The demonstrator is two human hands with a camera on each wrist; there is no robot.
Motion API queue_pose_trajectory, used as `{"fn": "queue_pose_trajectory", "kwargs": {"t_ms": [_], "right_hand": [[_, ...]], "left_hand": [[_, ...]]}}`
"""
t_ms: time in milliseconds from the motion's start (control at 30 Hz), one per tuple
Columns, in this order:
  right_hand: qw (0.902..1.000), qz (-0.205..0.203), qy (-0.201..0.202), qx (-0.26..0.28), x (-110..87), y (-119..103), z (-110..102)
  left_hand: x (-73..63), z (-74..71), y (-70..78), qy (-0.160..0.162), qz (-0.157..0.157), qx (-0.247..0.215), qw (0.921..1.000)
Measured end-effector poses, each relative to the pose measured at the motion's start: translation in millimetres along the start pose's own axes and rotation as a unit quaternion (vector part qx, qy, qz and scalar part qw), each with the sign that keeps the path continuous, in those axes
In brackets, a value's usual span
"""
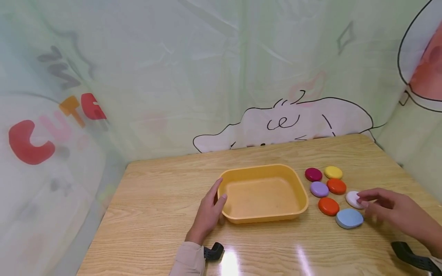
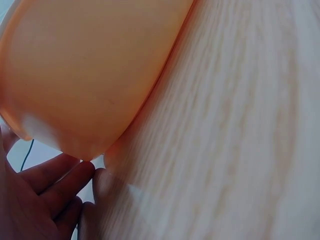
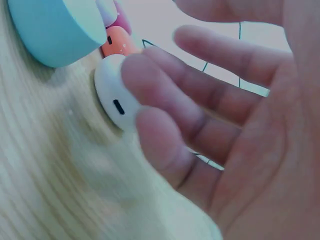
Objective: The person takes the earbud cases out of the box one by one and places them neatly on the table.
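A yellow plastic tray (image 1: 266,193) with rounded corners sits on the wooden table. My left hand (image 1: 208,211) rests against its left end, with the index fingertip and thumb right at the rim; in the left wrist view more fingers lie near the tray's outer wall (image 2: 95,85). At the right, my right hand (image 1: 397,209) reaches over a white rounded disc (image 1: 353,199), fingers spread and slightly bent around nothing. In the right wrist view the white disc (image 3: 111,92) shows a small dark slot in its side, and the fingertips overlap it.
Between tray and right hand lie a blue rounded piece (image 1: 349,218), two orange-red discs, one of them (image 1: 329,206) nearer me, a purple disc (image 1: 319,189), a magenta disc (image 1: 313,174) and a yellow disc (image 1: 333,172). A printed curtain (image 1: 172,96) hangs behind the table.
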State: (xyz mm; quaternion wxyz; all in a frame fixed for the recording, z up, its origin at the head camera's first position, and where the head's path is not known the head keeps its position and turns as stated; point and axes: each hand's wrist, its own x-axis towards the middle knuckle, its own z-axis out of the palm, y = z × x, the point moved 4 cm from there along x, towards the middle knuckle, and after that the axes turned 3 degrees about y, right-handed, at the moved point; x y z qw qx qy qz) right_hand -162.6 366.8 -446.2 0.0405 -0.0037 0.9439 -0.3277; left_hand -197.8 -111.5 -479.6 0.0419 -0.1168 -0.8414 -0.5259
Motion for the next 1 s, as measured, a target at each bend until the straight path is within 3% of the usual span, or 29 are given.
{"fn": "queue_pose_trajectory", "kwargs": {"t_ms": [233,567,1000], "right_hand": [[0.9990,0.013,0.012,0.041,2.1,5,2],[0.9937,0.035,-0.009,0.106,10.3,11,13],[0.9941,0.017,-0.007,0.107,14.7,4,19]], "left_hand": [[2.4,0.7,-3.4,0.001,-0.003,0.001,1.0000],[4.9,-0.3,-9.1,0.015,0.009,-0.015,0.9997],[2.3,-3.6,-14.6,0.024,-0.010,-0.020,0.9995]]}}
